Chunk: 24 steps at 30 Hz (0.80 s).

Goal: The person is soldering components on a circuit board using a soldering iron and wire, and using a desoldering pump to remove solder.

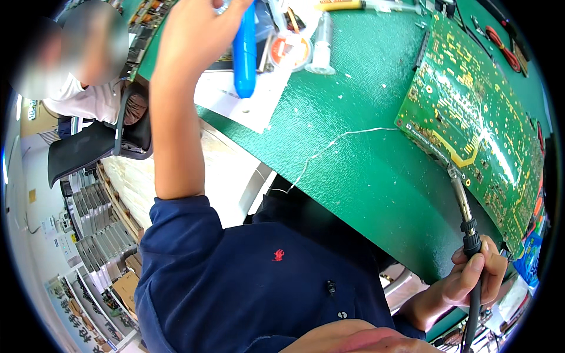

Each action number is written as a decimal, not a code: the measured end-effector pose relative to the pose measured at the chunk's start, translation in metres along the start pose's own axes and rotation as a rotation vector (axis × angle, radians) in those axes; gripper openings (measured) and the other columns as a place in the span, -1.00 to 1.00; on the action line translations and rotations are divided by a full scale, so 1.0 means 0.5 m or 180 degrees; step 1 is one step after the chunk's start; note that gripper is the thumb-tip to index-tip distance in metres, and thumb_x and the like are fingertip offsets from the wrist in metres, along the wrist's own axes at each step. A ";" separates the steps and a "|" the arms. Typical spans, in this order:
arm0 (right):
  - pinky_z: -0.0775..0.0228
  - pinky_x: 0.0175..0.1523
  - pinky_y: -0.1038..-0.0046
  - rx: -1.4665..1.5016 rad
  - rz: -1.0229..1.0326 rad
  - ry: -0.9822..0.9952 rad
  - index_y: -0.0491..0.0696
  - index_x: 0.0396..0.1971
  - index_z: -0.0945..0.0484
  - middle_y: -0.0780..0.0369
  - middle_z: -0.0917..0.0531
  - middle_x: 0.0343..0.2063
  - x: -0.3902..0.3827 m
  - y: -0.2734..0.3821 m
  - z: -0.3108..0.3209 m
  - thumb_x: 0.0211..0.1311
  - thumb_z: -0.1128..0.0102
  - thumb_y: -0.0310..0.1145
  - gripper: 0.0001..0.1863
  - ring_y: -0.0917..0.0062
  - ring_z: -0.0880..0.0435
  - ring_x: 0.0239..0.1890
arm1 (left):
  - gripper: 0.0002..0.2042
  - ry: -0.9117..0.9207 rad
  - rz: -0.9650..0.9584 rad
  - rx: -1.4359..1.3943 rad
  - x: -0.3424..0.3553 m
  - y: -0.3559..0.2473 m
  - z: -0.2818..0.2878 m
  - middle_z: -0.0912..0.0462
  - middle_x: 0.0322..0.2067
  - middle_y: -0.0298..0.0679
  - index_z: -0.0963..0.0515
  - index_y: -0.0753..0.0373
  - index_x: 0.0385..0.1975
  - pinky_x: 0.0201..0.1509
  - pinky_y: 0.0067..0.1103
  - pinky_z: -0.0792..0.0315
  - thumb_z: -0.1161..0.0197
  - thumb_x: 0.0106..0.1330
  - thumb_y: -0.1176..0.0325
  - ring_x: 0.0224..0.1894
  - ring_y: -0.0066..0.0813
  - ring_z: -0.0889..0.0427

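Observation:
My right hand (475,272) is wrapped round the black handle of a soldering iron (464,203). The iron's tip meets the near edge of a large green circuit board (465,112), which lies tilted on the right. At the top edge, my left hand (197,26) is partly cut off; its thumb reaches the upper part of a blue tube with a rounded end (245,65), which looks like a solder sucker. Whether the fingers grip the tube is out of sight. A thin solder wire (321,153) runs from the board's left corner to the table edge.
On the green table (347,100) are a clear syringe (322,47), a round spool with an orange label (290,52), white paper (259,109) and a yellow-ended syringe (341,5). A red cable (503,50) lies far right. Another person sits at upper left by a black chair (88,147).

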State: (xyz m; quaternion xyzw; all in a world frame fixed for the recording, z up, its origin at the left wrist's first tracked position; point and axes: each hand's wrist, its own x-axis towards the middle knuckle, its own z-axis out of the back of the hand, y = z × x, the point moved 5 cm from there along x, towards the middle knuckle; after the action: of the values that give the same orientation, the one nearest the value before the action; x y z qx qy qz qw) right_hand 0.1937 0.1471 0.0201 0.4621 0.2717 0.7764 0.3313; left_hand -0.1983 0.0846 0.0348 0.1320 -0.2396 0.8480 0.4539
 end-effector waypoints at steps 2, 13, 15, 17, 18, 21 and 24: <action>-0.08 -0.63 0.57 0.0079 0.0013 0.0054 -0.18 -0.41 -0.38 0.21 -0.35 -0.79 -0.002 -0.003 0.006 0.09 0.01 -0.37 -0.83 0.59 -0.28 -0.77 | -0.69 0.0334 0.0298 0.0203 0.020 0.015 -0.012 -0.52 -0.50 0.01 -0.46 0.41 -0.31 -0.35 -0.43 -0.38 -0.22 0.12 0.25 -0.44 -0.16 -0.53; -0.13 -0.65 0.69 0.0264 -0.0096 -0.0051 -0.25 -0.51 -0.39 0.13 -0.44 -0.66 0.004 0.010 0.014 0.02 -0.04 -0.54 -0.92 0.64 -0.35 -0.76 | -0.42 0.1163 0.0539 -0.0021 0.079 0.104 -0.053 -0.55 -0.66 -0.15 -0.58 0.45 -0.48 -0.48 -0.61 -0.45 -0.22 0.05 -0.13 -0.56 -0.48 -0.59; -0.16 -0.63 0.69 0.0451 -0.0160 0.0047 -0.25 -0.50 -0.39 0.11 -0.46 -0.65 0.011 0.010 0.012 0.05 -0.04 -0.56 -0.94 0.65 -0.37 -0.76 | -0.46 0.1174 0.0776 -0.0466 0.075 0.138 -0.029 -0.56 -0.62 -0.21 -0.58 0.43 -0.43 -0.50 -0.66 -0.45 -0.23 0.08 -0.09 -0.57 -0.54 -0.56; -0.16 -0.61 0.69 0.0349 -0.0227 -0.0009 -0.24 -0.51 -0.39 0.15 -0.45 -0.67 0.009 0.009 0.012 0.06 -0.08 -0.54 -0.92 0.66 -0.38 -0.75 | -0.50 0.1043 0.0922 -0.1011 0.078 0.153 -0.019 -0.58 -0.54 -0.23 -0.56 0.41 -0.34 -0.46 -0.67 -0.46 -0.23 0.11 -0.04 -0.53 -0.55 -0.56; -0.17 -0.61 0.69 0.0352 -0.0220 -0.0014 -0.23 -0.51 -0.40 0.16 -0.45 -0.68 0.010 0.006 0.012 0.07 -0.10 -0.54 -0.91 0.66 -0.38 -0.75 | -0.52 0.0914 0.0969 -0.1292 0.071 0.152 -0.003 -0.58 -0.50 -0.23 -0.55 0.40 -0.29 -0.43 -0.67 -0.46 -0.23 0.13 0.00 -0.50 -0.55 -0.56; -0.19 -0.60 0.68 0.0591 -0.0114 0.0041 -0.23 -0.52 -0.40 0.18 -0.46 -0.72 0.014 0.001 0.012 0.04 -0.10 -0.58 -0.93 0.67 -0.38 -0.76 | -0.71 0.0282 0.1014 -0.2288 0.041 0.146 0.056 -0.58 -0.44 -0.25 -0.54 0.37 -0.30 -0.39 -0.57 -0.48 -0.18 0.23 0.21 -0.44 -0.45 -0.59; -0.25 -0.56 0.64 0.0436 -0.0263 0.0025 -0.24 -0.55 -0.40 0.21 -0.44 -0.76 0.011 0.003 0.014 0.01 -0.08 -0.61 -0.95 0.67 -0.41 -0.76 | -0.74 -0.0253 0.0909 -0.3169 0.023 0.183 0.095 -0.58 -0.36 -0.23 -0.51 0.35 -0.29 -0.26 -0.52 -0.49 -0.11 0.29 0.23 -0.35 -0.39 -0.59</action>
State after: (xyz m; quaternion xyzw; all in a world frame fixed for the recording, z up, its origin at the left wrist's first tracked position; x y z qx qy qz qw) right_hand 0.1978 0.1512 0.0273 0.4691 0.3443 0.7435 0.3295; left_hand -0.2806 0.0247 0.0540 -0.1019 -0.6467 0.6791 0.3320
